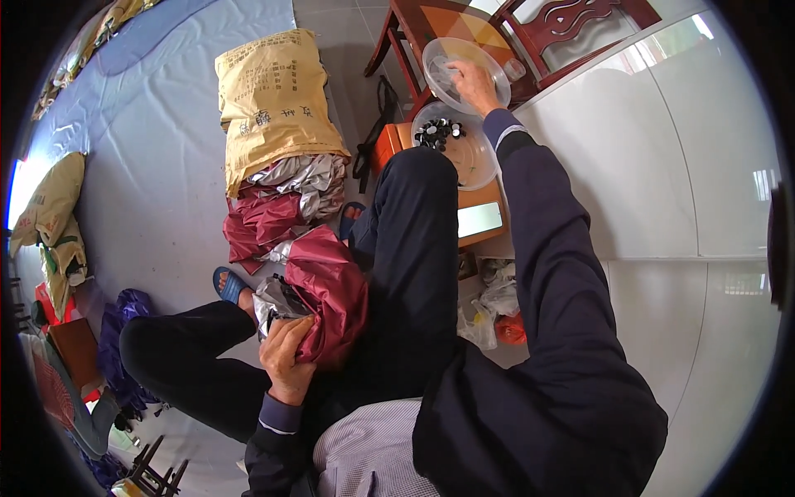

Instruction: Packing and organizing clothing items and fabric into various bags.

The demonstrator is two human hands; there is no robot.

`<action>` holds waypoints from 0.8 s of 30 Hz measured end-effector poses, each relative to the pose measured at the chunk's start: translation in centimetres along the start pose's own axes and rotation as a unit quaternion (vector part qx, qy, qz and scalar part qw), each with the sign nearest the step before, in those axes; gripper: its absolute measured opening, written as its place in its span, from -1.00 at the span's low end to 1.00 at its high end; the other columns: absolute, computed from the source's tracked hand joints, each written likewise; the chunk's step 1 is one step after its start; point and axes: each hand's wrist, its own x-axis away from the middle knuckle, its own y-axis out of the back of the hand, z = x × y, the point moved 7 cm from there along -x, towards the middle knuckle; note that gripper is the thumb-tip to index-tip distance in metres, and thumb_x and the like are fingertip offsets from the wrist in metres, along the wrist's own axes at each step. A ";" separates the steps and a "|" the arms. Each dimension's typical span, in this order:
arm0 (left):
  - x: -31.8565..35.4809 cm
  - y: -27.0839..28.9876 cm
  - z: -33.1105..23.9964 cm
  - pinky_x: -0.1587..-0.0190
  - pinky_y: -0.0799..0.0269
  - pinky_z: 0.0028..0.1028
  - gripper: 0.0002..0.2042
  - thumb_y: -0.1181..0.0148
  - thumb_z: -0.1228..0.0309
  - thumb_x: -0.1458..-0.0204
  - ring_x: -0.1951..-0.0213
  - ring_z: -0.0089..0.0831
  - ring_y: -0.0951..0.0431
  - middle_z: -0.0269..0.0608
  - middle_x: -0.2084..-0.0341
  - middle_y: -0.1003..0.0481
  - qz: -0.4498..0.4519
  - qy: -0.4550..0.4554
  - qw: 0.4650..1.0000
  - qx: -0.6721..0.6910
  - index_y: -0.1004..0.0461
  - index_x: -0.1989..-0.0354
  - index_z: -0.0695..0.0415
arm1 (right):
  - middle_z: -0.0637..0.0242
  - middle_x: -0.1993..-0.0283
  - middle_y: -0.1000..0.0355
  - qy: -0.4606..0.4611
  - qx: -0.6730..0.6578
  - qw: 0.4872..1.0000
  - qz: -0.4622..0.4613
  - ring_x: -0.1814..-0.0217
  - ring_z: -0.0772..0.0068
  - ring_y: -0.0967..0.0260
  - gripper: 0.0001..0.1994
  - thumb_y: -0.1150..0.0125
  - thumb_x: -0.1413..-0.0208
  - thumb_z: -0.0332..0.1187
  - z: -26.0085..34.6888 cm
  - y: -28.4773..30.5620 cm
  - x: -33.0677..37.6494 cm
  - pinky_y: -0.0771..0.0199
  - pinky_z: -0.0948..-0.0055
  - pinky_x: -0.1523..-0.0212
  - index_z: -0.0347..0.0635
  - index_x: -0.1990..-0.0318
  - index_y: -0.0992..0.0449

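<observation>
My left hand (286,360) is closed on the edge of a maroon fabric piece with silver lining (331,277), which lies bunched across my lap. My right arm stretches away to the upper right. There my right hand (475,86) is inside a clear round plastic bowl (437,76), its fingertips drawn together near the bottom. What they pinch, if anything, is too small to make out. Just below stands a second clear plastic tub (478,157), with several small black and white round pieces (437,132) at its left side.
A yellow woven sack (277,99) lies ahead, with maroon and silver fabric (265,219) spilling toward my feet. A phone with a lit screen (479,219) rests beside the tub. Wooden chairs (571,29) stand at the upper right. Plastic bags (489,302) sit right of my knee.
</observation>
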 end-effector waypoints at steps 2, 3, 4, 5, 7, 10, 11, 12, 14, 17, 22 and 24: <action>0.0 0.0 -0.2 0.15 -0.53 -0.34 -0.70 -0.29 0.66 0.29 0.28 -0.11 -0.64 -0.02 0.36 -0.61 0.007 -0.001 1.000 0.005 -0.58 0.26 0.28 | 0.01 0.17 -0.57 0.042 0.014 0.998 0.035 0.08 -0.08 -0.52 -0.76 -0.21 -0.03 -0.34 0.8 -1.4 -0.2 -0.50 0.10 0.04 -0.08 0.13 -0.62; -0.2 -0.2 -0.1 0.15 -0.53 -0.34 -0.70 -0.29 0.66 0.29 0.28 -0.11 -0.64 -0.02 0.36 -0.61 0.010 0.001 1.000 0.006 -0.58 0.26 0.28 | 0.01 0.17 -0.57 0.039 0.014 0.998 0.038 0.08 -0.08 -0.52 -0.76 -0.21 -0.03 -0.34 0.3 -1.7 -0.4 -0.50 0.10 0.04 -0.08 0.13 -0.62; -0.3 -0.2 -0.2 0.14 -0.53 -0.34 -0.71 -0.28 0.66 0.28 0.28 -0.10 -0.64 -0.02 0.37 -0.61 0.010 0.002 1.000 0.017 -0.58 0.27 0.29 | 0.03 0.18 -0.58 0.051 0.021 0.998 0.040 0.07 -0.08 -0.52 -0.80 -0.22 -0.04 -0.32 -0.2 -1.9 -0.4 -0.50 0.07 0.04 -0.05 0.17 -0.62; -0.5 -0.4 -0.2 0.13 -0.52 -0.33 -0.72 -0.27 0.67 0.27 0.28 -0.10 -0.64 -0.01 0.37 -0.61 0.010 0.004 1.000 0.029 -0.58 0.28 0.29 | 0.06 0.19 -0.58 0.061 0.029 0.997 0.042 0.07 -0.08 -0.52 -0.84 -0.24 -0.06 -0.31 -0.7 -2.1 -0.5 -0.51 0.04 0.05 -0.01 0.20 -0.62; 0.2 0.3 -0.1 0.12 -0.53 -0.31 -0.64 -0.22 0.72 0.35 0.24 -0.08 -0.64 -0.01 0.34 -0.61 0.012 0.020 1.000 0.011 -0.58 0.25 0.29 | 0.07 0.27 -0.57 0.056 0.049 0.995 0.069 0.15 -0.08 -0.53 -0.87 -0.23 -0.06 -0.27 0.1 -2.8 -1.6 -0.51 -0.02 0.14 -0.03 0.27 -0.59; -0.1 -0.1 0.1 0.10 -0.53 -0.28 -0.56 -0.16 0.76 0.42 0.21 -0.05 -0.63 0.00 0.32 -0.61 -0.003 0.010 1.000 0.003 -0.59 0.21 0.29 | 0.09 0.34 -0.58 0.097 0.123 0.985 0.070 0.30 0.03 -0.57 -0.89 -0.19 -0.12 -0.36 -0.2 -2.6 -1.8 -0.56 0.08 0.30 -0.11 0.23 -0.56; -0.3 -0.5 0.2 0.10 -0.53 -0.28 -0.56 -0.16 0.76 0.42 0.21 -0.05 -0.63 0.00 0.32 -0.61 0.001 0.008 1.000 0.010 -0.59 0.21 0.29 | -0.01 0.30 -0.56 0.078 0.093 0.992 0.034 0.23 -0.08 -0.53 -0.83 -0.19 -0.09 -0.30 -1.4 -1.5 -1.8 -0.49 0.01 0.24 -0.18 0.24 -0.55; -0.4 -0.6 0.2 0.09 -0.52 -0.28 -0.56 -0.15 0.75 0.42 0.21 -0.05 -0.63 -0.01 0.32 -0.61 0.004 0.008 1.000 0.012 -0.59 0.21 0.29 | -0.10 0.25 -0.54 0.061 0.059 0.996 -0.004 0.17 -0.20 -0.48 -0.77 -0.19 -0.06 -0.25 -2.0 -0.9 -1.5 -0.42 -0.07 0.18 -0.24 0.26 -0.55; 0.2 0.3 0.3 0.09 -0.52 -0.29 -0.56 -0.15 0.74 0.42 0.21 -0.06 -0.63 -0.01 0.32 -0.61 0.008 0.026 1.000 -0.007 -0.59 0.20 0.30 | -0.10 0.31 -0.50 0.079 0.016 0.995 -0.052 0.26 -0.21 -0.43 -0.80 -0.18 -0.02 -0.29 1.9 -1.1 -0.4 -0.40 -0.02 0.23 -0.26 0.32 -0.50; 0.0 0.1 0.0 0.09 -0.52 -0.31 -0.56 -0.16 0.74 0.42 0.21 -0.06 -0.63 -0.02 0.32 -0.61 0.016 0.013 1.000 0.004 -0.59 0.21 0.29 | -0.04 0.41 -0.46 0.026 0.003 0.997 -0.076 0.28 -0.19 -0.41 -0.84 -0.15 -0.02 -0.35 -0.8 1.9 -0.2 -0.41 0.02 0.21 -0.27 0.37 -0.39; 0.5 0.1 -0.1 0.09 -0.52 -0.31 -0.53 -0.14 0.76 0.44 0.22 -0.07 -0.63 -0.02 0.31 -0.61 0.006 -0.008 1.000 0.003 -0.59 0.20 0.29 | 0.14 0.53 -0.44 0.046 -0.276 0.954 -0.106 0.50 0.17 -0.46 -0.92 -0.12 -0.14 -0.43 -1.8 5.6 2.2 -0.44 0.23 0.51 -0.22 0.34 -0.38; 0.7 0.2 -0.2 0.08 -0.52 -0.31 -0.54 -0.14 0.76 0.44 0.22 -0.07 -0.63 -0.02 0.31 -0.61 0.008 -0.007 1.000 0.005 -0.59 0.20 0.28 | 0.21 0.55 -0.44 0.024 -0.475 0.878 -0.052 0.58 0.31 -0.45 -0.93 -0.11 -0.19 -0.45 -0.1 7.0 3.9 -0.42 0.32 0.61 -0.19 0.33 -0.38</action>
